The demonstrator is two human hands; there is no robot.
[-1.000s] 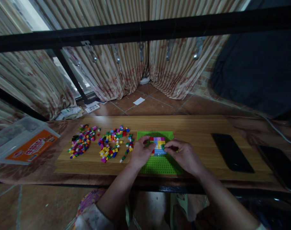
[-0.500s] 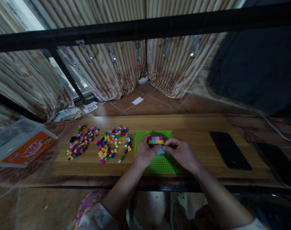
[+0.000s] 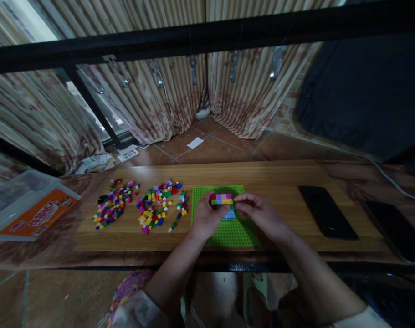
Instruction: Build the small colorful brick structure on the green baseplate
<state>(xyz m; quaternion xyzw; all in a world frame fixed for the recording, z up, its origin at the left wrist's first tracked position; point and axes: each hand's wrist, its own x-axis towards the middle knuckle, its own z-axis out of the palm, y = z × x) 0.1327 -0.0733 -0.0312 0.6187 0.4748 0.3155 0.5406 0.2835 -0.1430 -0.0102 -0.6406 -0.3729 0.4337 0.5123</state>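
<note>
A small block of stacked toy bricks (image 3: 223,199), with pink, purple, yellow, blue and green colours, stands on the green baseplate (image 3: 224,237). Light-blue bricks (image 3: 229,214) show at its near side. My left hand (image 3: 207,218) is closed around the left side of the block, index finger behind and thumb in front; its palm hides part of the bricks. Just off the block's right side is my right hand (image 3: 260,212), thumb and index finger slightly apart, with no brick visible between them.
Two piles of loose bricks (image 3: 115,202) (image 3: 159,205) lie left of the baseplate on the wooden board (image 3: 275,177). A clear plastic box with an orange label (image 3: 36,214) stands far left. Black phone-like slabs (image 3: 326,212) (image 3: 397,230) lie to the right. A black rail (image 3: 207,38) crosses beyond.
My right hand has drawn slightly right, away from the brick block, and its fingertips have parted. My left hand keeps its hold. The view has shifted a little.
</note>
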